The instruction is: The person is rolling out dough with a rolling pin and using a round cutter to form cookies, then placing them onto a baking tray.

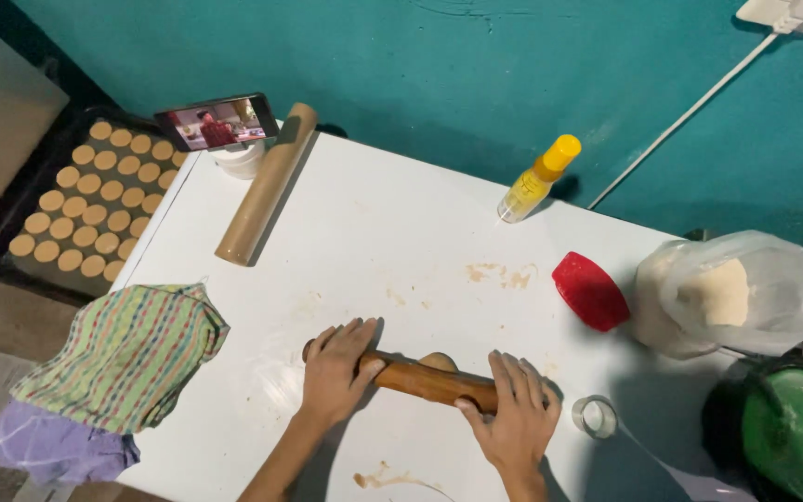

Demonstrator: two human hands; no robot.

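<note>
A wooden rolling pin (425, 379) lies across the front of the white table (374, 232). My left hand (336, 367) presses flat on its left end, fingers spread. My right hand (513, 409) presses on its right end the same way. A small lump of brown dough (439, 361) shows just behind the pin, partly hidden under it.
A cardboard tube (265, 184) and a phone (217, 122) propped on a white cup stand at the back left. A yellow-capped bottle (538, 178), red lid (590, 291), bag of dough (731, 293), small clear ring (595, 416), striped cloth (123, 358), tray of round biscuits (95, 200), and green container (792, 432) surround.
</note>
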